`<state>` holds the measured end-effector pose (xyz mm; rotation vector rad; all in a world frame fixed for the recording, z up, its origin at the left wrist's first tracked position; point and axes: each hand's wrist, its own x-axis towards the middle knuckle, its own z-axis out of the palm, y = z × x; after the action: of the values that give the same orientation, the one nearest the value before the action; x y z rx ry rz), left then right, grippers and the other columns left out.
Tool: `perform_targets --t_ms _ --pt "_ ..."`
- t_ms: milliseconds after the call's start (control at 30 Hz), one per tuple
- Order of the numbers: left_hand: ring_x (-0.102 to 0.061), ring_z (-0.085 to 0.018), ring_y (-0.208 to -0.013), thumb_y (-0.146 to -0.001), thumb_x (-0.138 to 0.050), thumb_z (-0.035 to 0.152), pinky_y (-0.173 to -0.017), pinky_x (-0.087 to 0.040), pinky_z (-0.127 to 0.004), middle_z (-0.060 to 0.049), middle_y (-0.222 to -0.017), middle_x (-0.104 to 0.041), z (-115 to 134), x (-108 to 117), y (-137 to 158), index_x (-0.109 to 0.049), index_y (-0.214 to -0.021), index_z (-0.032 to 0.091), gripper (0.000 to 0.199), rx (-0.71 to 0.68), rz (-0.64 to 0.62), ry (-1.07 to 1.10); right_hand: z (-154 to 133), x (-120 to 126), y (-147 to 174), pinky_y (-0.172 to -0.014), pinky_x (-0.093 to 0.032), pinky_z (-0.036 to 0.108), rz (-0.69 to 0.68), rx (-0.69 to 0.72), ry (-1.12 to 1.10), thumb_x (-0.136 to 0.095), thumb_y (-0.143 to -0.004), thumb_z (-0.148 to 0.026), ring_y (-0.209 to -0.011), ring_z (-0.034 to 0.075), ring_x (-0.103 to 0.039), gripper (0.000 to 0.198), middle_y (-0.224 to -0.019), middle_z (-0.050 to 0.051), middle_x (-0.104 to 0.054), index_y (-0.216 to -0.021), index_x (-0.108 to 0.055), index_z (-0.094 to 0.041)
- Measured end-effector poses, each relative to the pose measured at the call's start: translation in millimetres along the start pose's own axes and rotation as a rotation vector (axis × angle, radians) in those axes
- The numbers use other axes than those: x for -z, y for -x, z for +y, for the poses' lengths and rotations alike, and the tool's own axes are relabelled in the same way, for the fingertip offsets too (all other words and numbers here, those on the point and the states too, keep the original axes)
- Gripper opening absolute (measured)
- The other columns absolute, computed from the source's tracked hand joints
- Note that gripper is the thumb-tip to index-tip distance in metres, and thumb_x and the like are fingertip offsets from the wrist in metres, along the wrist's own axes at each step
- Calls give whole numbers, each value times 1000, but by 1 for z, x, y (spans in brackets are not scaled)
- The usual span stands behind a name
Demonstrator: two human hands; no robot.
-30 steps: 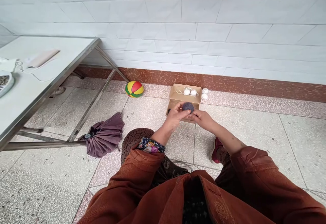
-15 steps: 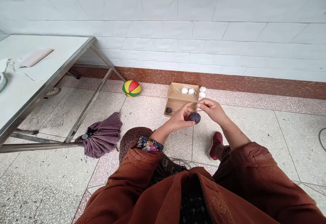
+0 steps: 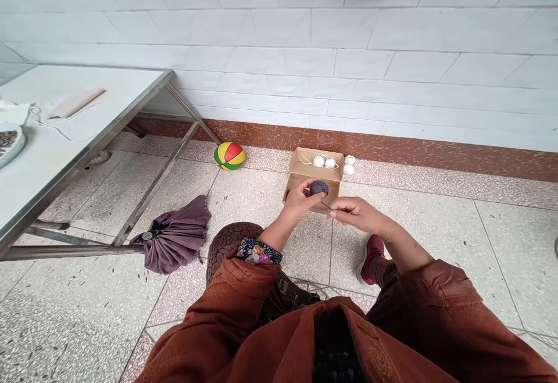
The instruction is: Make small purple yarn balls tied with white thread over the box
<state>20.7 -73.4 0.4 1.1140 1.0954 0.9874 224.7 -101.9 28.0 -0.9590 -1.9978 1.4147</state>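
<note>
A dark purple-grey ball of yarn [image 3: 319,188] sits in the fingers of my left hand [image 3: 300,204], held above the near half of an open cardboard box [image 3: 316,168]. From the ball a short taut strand of yarn [image 3: 326,205] runs to my right hand [image 3: 355,214], whose thumb and forefinger pinch it. My right hand is lower and to the right of the ball. White yarn balls [image 3: 319,160] lie in the far half of the box, with loose white thread beside them. My left hand covers most of the near half's inside.
More white balls [image 3: 349,165] rest on the floor right of the box. A striped ball [image 3: 229,156] lies by the wall. At left stand a metal-framed table [image 3: 143,95] and a folded purple umbrella [image 3: 178,235]. My red shoe [image 3: 372,258] is below my right hand.
My left hand has moved the yarn ball up and left, over the box. My right hand has come down from above the ball to its lower right, still pinching the strand.
</note>
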Motion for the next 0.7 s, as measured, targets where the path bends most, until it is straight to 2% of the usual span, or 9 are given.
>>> perform_targets --t_ms 100,200,300,367,467,533,600,700 --pt "-62 -18 -94 -68 -82 31 -85 -48 -32 -8 -113 -67 -1 -5 1 -70 -113 18 48 -30 -97 -54 -6 18 3 -60 -42 27 174 -12 -114 -62 -94 -52 -62 13 -50 32 -76 0 -63 -92 -71 -22" --pt "-61 -16 -87 -69 -82 30 -80 -47 -31 -7 -111 -65 -2 -10 4 -63 -129 21 64 -17 -276 -48 -3 27 -2 -66 -45 30 360 -2 -88 -64 -92 -53 -68 15 -53 32 -78 1 -64 -87 -71 -22" --pt "-62 -15 -84 -68 -84 27 -78 -47 -30 -4 -105 -64 1 -13 7 -44 -149 27 91 -32 -412 31 7 25 -14 -72 -46 32 428 -1 -34 -64 -92 -52 -73 16 -55 32 -78 1 -64 -84 -69 -22" --pt "-63 -16 -88 -68 -85 27 -79 -49 -31 -4 -105 -64 4 -13 9 -41 -152 30 94 -43 -436 96 16 19 -21 -74 -46 32 440 -24 -17 -61 -92 -50 -75 17 -56 31 -78 1 -64 -83 -68 -22" --pt "-64 -17 -93 -70 -84 29 -81 -51 -31 -7 -111 -66 10 -12 10 -56 -139 26 75 -4 -390 165 31 6 -28 -70 -46 31 443 -117 10 -57 -92 -48 -73 17 -57 29 -76 0 -63 -84 -66 -21" --pt "-64 -17 -92 -70 -82 31 -80 -52 -31 -8 -111 -68 11 -10 9 -64 -126 21 60 34 -306 201 38 -3 -28 -64 -44 29 377 -187 34 -56 -92 -48 -66 16 -55 28 -71 -1 -60 -88 -66 -22" --pt "-64 -16 -86 -70 -81 32 -78 -53 -31 -8 -106 -69 10 -7 7 -66 -118 18 52 60 -178 221 38 -10 -24 -59 -43 28 242 -220 46 -55 -93 -49 -60 15 -54 29 -66 -2 -58 -89 -65 -22" --pt "-63 -15 -82 -70 -79 31 -78 -52 -31 -6 -99 -69 6 -1 3 -65 -114 16 48 74 0 193 27 -15 -15 -57 -42 26 7 -161 55 -56 -95 -51 -57 13 -52 33 -63 -3 -55 -82 -65 -22"
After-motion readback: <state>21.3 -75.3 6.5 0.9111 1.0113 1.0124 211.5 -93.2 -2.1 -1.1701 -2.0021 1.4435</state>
